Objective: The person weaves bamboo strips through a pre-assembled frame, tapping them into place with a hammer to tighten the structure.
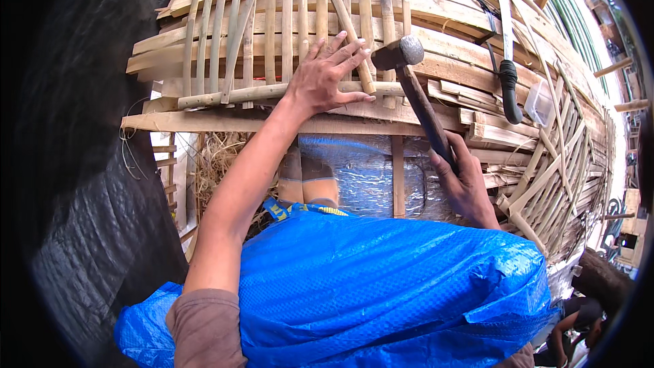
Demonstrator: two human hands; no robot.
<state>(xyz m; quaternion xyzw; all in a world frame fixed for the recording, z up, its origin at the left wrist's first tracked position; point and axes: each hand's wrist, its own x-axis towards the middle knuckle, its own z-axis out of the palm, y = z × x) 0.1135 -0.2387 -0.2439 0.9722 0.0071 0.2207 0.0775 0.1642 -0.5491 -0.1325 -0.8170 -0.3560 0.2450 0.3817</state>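
Observation:
My left hand (325,76) lies palm down, fingers spread, across a row of narrow bamboo slats (270,20) and beside a slanting bamboo strip (340,3). Its thumb reaches toward the lower end of that strip, close to a bamboo crosspiece (221,97). In my right hand (466,180) is a hammer (424,103), gripped by its dark handle. The hammer's metal head is raised at the upper end, just right of my left fingertips and over the slats.
A knife (507,71) with a black handle lies on the planks at the right, near a clear plastic container (540,103). Bundled bamboo strips (562,170) stand farther right. A blue sheet (381,279) covers my lap; black sheeting (88,163) hangs at the left. Another person (575,327) is at lower right.

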